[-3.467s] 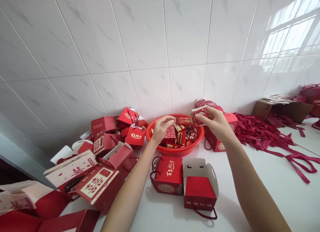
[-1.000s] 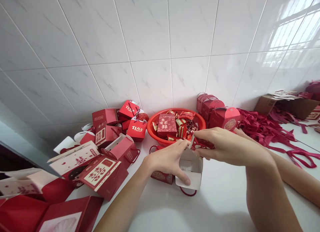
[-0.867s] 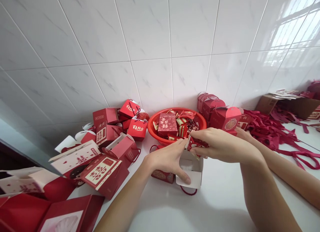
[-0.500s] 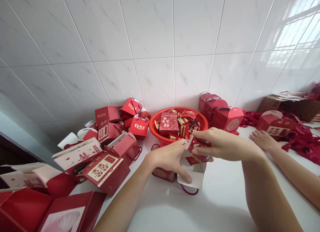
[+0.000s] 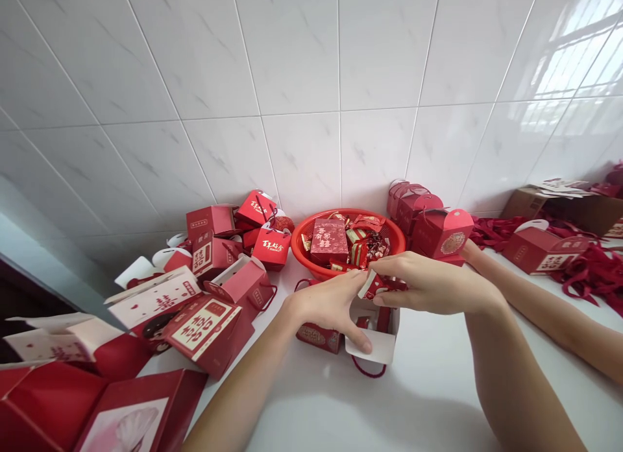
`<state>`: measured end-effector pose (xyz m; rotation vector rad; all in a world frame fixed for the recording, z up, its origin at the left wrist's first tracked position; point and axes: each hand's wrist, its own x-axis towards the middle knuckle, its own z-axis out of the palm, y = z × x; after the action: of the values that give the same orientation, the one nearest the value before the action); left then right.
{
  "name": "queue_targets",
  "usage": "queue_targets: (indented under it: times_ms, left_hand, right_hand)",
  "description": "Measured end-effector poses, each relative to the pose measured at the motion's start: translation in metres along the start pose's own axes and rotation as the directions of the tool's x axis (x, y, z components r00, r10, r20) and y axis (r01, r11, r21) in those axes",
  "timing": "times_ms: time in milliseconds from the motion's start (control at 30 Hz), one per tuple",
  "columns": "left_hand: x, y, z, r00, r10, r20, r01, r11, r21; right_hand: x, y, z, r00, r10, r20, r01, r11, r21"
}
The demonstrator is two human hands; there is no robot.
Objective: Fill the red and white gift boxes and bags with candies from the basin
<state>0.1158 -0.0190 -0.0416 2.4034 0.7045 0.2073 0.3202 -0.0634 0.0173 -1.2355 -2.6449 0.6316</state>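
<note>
An open paper gift box (image 5: 372, 349) with white inner flaps and a dark red cord handle stands before me, with red wrapped pieces showing inside. My left hand (image 5: 331, 306) grips it from the left, the thumb on the near white flap. Over the opening, my right hand (image 5: 423, 283) pinches a small red-and-white packet (image 5: 374, 285) between thumb and fingers. Its far part is hidden by those fingers. A second red box (image 5: 318, 337) sits against the left side of the open one, partly under my left hand.
Behind my hands is a red plastic basket (image 5: 302, 261) of wrapped sweets, with a patterned red box (image 5: 329, 241) on top. Many gift boxes (image 5: 207, 332) crowd the left. More boxes (image 5: 442, 235) stand back right. A co-worker's arm (image 5: 530, 296) reaches in near red ribbons (image 5: 591, 270).
The packet and my right hand have shifted slightly left, and a red-and-gold piece below is no longer seen, exposing the box's inside. The co-worker's hand has moved left, towards the back boxes.
</note>
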Motion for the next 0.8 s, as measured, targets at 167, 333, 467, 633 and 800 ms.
queue_targets:
  times_ms: [167, 333, 467, 633, 800]
  left_hand:
    - [0.0, 0.005, -0.002, 0.999, 0.028, 0.026, -0.026, 0.997, -0.071]
    - [-0.003, 0.006, -0.003, 0.994, -0.09, 0.055, 0.09, 0.996, -0.002]
    - [-0.006, 0.009, -0.007, 0.99, -0.121, 0.074, 0.12, 0.993, 0.016]
    - [-0.003, -0.006, -0.022, 0.987, -0.079, -0.138, 0.053, 0.982, -0.179]
    - [0.034, -0.045, -0.037, 0.917, -0.159, -0.367, 0.106, 0.981, -0.161]
  right_hand:
    - [0.0, -0.003, 0.0, 1.0, -0.008, -0.03, 0.008, 1.0, 0.014]
    - [-0.007, 0.007, -0.006, 0.991, 0.048, -0.128, -0.05, 0.999, -0.01]
    - [-0.018, 0.018, -0.014, 0.97, 0.161, -0.181, -0.163, 0.987, 0.003]
    - [-0.027, 0.03, -0.021, 0.935, 0.285, -0.212, -0.28, 0.959, 0.051]
    - [-0.03, 0.033, -0.024, 0.933, 0.241, -0.269, -0.236, 0.97, 0.051]
